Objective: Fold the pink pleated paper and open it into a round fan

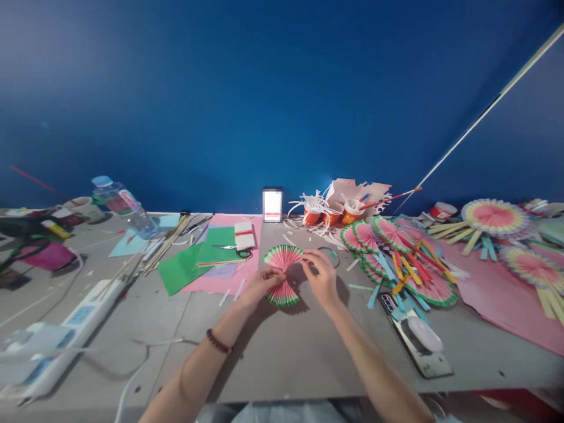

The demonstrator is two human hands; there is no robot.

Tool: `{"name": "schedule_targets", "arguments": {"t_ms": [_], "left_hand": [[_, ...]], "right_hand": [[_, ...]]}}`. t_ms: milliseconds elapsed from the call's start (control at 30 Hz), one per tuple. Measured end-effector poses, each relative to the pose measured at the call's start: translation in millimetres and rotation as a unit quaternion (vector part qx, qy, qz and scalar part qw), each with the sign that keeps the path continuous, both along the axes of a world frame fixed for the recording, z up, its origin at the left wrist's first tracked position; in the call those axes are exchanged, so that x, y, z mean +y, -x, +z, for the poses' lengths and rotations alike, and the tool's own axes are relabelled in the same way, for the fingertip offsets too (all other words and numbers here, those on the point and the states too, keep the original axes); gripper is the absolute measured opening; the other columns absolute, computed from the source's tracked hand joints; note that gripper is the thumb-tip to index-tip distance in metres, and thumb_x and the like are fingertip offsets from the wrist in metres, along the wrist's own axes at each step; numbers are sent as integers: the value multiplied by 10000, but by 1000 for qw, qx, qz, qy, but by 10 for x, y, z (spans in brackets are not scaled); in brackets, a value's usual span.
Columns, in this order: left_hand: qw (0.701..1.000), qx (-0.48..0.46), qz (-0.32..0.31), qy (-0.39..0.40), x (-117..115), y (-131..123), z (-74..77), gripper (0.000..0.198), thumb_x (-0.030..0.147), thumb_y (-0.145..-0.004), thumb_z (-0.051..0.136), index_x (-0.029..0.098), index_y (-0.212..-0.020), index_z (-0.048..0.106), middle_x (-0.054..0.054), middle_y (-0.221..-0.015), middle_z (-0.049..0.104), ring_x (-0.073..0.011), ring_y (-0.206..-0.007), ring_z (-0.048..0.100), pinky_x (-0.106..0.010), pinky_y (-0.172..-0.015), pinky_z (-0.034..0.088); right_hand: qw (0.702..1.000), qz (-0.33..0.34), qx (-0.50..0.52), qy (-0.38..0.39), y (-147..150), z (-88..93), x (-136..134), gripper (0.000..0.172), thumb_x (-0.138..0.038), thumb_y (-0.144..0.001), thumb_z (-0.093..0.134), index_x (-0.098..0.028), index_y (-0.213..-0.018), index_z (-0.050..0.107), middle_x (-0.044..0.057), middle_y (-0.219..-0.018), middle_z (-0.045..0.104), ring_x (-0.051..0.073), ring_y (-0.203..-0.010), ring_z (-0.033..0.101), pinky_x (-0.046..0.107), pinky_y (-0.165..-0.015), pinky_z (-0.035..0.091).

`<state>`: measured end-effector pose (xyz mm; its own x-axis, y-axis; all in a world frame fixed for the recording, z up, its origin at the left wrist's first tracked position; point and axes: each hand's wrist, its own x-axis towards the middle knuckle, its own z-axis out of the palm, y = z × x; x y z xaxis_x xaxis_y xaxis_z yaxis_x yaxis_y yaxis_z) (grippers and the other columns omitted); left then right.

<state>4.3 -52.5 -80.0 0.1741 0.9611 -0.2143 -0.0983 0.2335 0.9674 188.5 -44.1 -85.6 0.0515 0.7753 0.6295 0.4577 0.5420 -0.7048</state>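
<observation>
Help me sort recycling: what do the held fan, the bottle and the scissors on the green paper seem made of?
Fan: probably matte paper, judging by its crisp pleats. Bottle: likely glossy clear plastic, see-through with highlights. Scissors: apparently metal blades, from their pale sheen; dark handles, perhaps plastic, too small to tell.

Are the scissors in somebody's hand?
No, the scissors lie on the green paper, while the left hand and right hand are at the fan.

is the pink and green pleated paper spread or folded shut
Partly spread: the pleated paper fans out above and below where the left hand pinches it, with a gap at right.
</observation>
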Motion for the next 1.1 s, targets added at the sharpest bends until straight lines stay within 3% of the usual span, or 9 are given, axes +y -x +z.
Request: {"name": "schedule_targets", "arguments": {"t_ms": [133, 333, 533, 667, 800, 900, 1100], "left_hand": [[999, -34, 1, 32, 12, 14, -18, 372, 402, -539, 829, 144, -775, 703, -42, -750, 703, -165, -704, 622, -270, -680, 458], [998, -32, 49, 8, 42, 14, -82, 375, 407, -531, 824, 150, -765, 683, -26, -711, 683, -162, -675, 615, -272, -659, 459], [995, -58, 74, 13, 55, 8, -110, 354, 384, -540, 821, 162, -760, 656, -15, -727, 695, -160, -693, 626, -261, -669, 454], [993, -69, 94, -7, 91, 19, -168, 368, 382, -540, 825, 162, -790, 669, -26, -767, 711, -178, -748, 646, -272, -715, 459], [990, -67, 122, -4, 114, 31, -198, 351, 367, -535, 837, 170, -795, 707, -31, -790, 719, -173, -748, 639, -257, -709, 458], [990, -86, 107, 16, 103, 30, -187, 341, 381, -556, 833, 162, -796, 731, -50, -789, 726, -174, -725, 634, -264, -696, 466], [990, -111, 84, 19, 90, 26, -220, 315, 389, -594, 811, 161, -800, 743, -66, -800, 727, -170, -709, 638, -277, -698, 482]], "right_hand": [[998, -28, -59, -24, -8, 6, 7, 166, -251, -888, 539, -239, -891, 705, 73, -943, 660, 194, -891, 627, 333, -830, 520], [991, -46, -122, -31, 3, -13, -14, 209, -242, -902, 498, -233, -864, 704, 75, -889, 649, 198, -866, 621, 338, -828, 501], [999, 7, -51, 0, 72, 26, -75, 140, -245, -858, 553, -211, -911, 678, 78, -924, 647, 175, -784, 620, 310, -757, 516], [989, 102, -13, 104, 101, 43, -86, 144, -277, -803, 629, -207, -922, 670, 62, -947, 665, 175, -794, 637, 299, -722, 522], [954, 163, 51, 245, 125, 3, -68, 252, -341, -770, 660, -190, -971, 670, 58, -928, 705, 177, -780, 657, 299, -712, 533], [931, 175, 86, 308, 155, -23, -64, 233, -372, -764, 652, -181, -892, 685, 48, -862, 714, 180, -776, 658, 307, -737, 527], [901, 164, 175, 362, 251, -50, -91, 285, -383, -684, 711, -180, -876, 655, 37, -843, 695, 178, -781, 650, 280, -702, 515]]}}
